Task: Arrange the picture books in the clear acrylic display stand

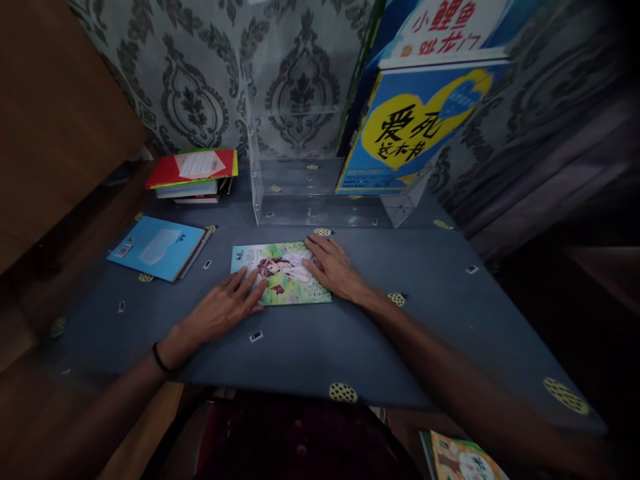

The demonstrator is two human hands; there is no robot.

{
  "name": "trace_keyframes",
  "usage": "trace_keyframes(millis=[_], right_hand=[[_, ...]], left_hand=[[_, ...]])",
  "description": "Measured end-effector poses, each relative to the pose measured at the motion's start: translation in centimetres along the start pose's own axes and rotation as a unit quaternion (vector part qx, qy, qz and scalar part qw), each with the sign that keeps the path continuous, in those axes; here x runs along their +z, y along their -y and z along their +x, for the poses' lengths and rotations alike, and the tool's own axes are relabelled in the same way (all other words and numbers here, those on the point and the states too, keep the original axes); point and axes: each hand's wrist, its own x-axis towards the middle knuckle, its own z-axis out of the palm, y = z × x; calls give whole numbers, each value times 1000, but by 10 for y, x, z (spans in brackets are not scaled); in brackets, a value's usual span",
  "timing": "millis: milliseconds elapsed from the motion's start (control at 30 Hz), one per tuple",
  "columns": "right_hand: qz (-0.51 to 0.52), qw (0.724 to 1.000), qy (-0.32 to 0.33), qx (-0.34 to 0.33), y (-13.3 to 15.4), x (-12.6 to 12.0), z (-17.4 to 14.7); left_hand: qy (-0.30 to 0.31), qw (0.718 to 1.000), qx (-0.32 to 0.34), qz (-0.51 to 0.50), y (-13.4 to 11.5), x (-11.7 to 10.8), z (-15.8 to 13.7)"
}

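Observation:
A thin illustrated book (pixel 283 290) with a green cover and a drawn figure lies flat on the table, turned sideways. My left hand (pixel 227 308) rests on its left end, fingers stretched over the cover. Across from it, my right hand (pixel 336 268) lies on the right end with fingers extended and slightly apart. Both hands touch the book without gripping it. A dark band (pixel 161 359) circles my left wrist.
Behind the book stands a clear acrylic rack (pixel 320 212) with a blue-and-yellow book (pixel 410 130) upright at its right. Stacked books (pixel 193 170) sit back left, blue books (pixel 157 250) nearer. The patterned grey table (pixel 400 360) ends near my body; another book (pixel 465 460) is below its edge.

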Motion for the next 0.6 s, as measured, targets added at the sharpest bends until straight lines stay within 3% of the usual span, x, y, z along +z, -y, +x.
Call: trace_keyframes(millis=[167, 400, 600], right_hand=[[11, 1000, -6, -6, 0, -3, 0], [13, 1000, -17, -10, 0, -1, 1], [19, 1000, -17, -7, 2, -3, 0]], left_hand=[[34, 999, -4, -10, -3, -13, 4], [126, 992, 14, -13, -13, -41, 26], [148, 988, 21, 40, -26, -35, 35]])
